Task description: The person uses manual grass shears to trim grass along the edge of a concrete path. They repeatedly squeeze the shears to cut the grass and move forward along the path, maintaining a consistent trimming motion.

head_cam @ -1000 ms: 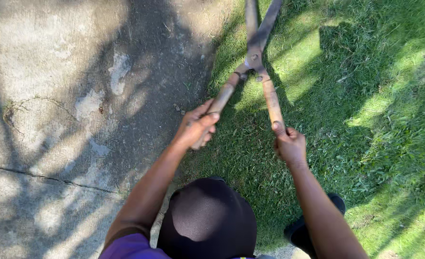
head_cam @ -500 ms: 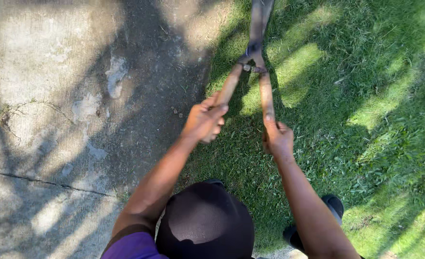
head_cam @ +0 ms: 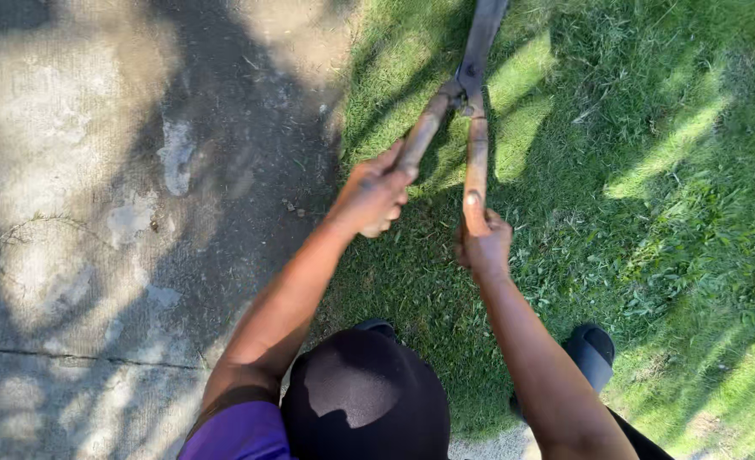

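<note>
Left of the hedge shears (head_cam: 467,89): cracked concrete pavement (head_cam: 96,213), dappled with branch shadow, meeting the grass along a ragged edge just beside the shears' left handle.

Left hand (head_cam: 376,192): clenched around the left wooden handle (head_cam: 420,136), knuckles up, forearm stretched out over the pavement edge.

Shears: held out ahead over the lawn (head_cam: 650,213) near that edge, handles converging at the pivot, dark blades running up out of the top of view. Blades seemed nearly closed, judging by the narrow gap between handles; tips not visible.

Right hand (head_cam: 482,243): wrapped around the end of the right wooden handle (head_cam: 476,162), thumb laid along the wood.

Right of the shears: sunlit grass, a dark shoe (head_cam: 590,353) planted well below the handles. Dark cap (head_cam: 365,400) and purple sleeve (head_cam: 241,430) at the bottom.

Judgement on technique: better done with blades kept parallel to the pavement edge, handles worked evenly by both hands, tips held clear of concrete, feet kept well behind the blades.
</note>
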